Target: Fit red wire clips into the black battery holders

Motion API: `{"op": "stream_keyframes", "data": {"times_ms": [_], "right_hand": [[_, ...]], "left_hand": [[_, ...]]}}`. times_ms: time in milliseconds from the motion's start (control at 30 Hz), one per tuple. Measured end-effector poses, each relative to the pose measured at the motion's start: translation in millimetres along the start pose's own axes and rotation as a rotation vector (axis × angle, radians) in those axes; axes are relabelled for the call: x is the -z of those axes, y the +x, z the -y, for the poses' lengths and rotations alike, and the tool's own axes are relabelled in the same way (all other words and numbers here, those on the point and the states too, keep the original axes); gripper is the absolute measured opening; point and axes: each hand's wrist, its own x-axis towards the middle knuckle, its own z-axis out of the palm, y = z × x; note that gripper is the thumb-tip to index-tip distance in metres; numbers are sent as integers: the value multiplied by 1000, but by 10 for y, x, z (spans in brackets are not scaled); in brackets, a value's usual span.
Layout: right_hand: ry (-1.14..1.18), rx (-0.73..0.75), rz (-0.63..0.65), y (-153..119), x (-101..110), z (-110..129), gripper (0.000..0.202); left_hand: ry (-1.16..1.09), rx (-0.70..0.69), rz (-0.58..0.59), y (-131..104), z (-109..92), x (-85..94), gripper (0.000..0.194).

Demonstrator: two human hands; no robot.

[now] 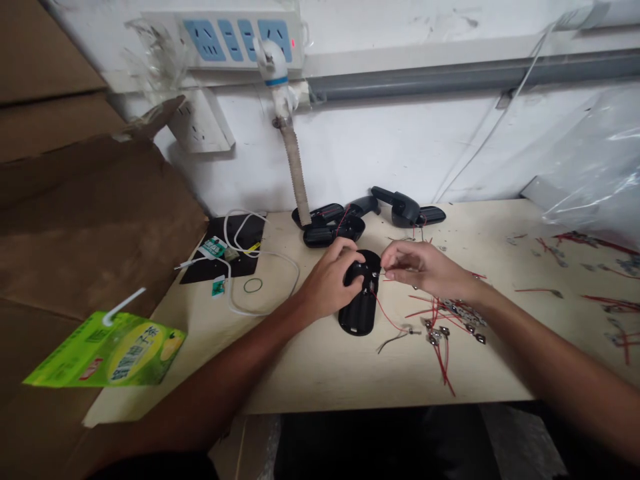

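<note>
Hands first: my left hand is curled over the upper end of a black oval plastic housing lying on the pale wooden worktop, gripping it. My right hand has its fingertips pressed together on a thin wire end just beside the housing's top edge; the exact piece pinched is too small for me to tell. A red wire runs out from the housing toward a scatter of red leads with small metal contacts lying under my right wrist. Behind the hands I see a cluster of more black plastic housings near the wall. To the left lie a white cable on a black mat, brown cardboard, and a green drink carton with a white straw. A white power strip with blue sockets hangs on the wall above.
</note>
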Motion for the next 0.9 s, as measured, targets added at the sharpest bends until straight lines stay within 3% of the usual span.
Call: {"op": "stream_keyframes", "data": {"times_ms": [233, 533, 700, 900], "right_hand": [[81, -18, -57, 13, -62, 42, 13], [32, -10, -84, 8, -123, 74, 9], [221, -68, -104, 20, -149, 144, 9], [487, -54, -134, 19, -193, 145, 11]], "left_hand": [[24, -114, -92, -12, -3, -27, 10], [73, -182, -114, -10, -4, -24, 8], [99, -210, -112, 6, -19, -9, 15], [-27, -129, -95, 18, -55, 23, 15]]}}
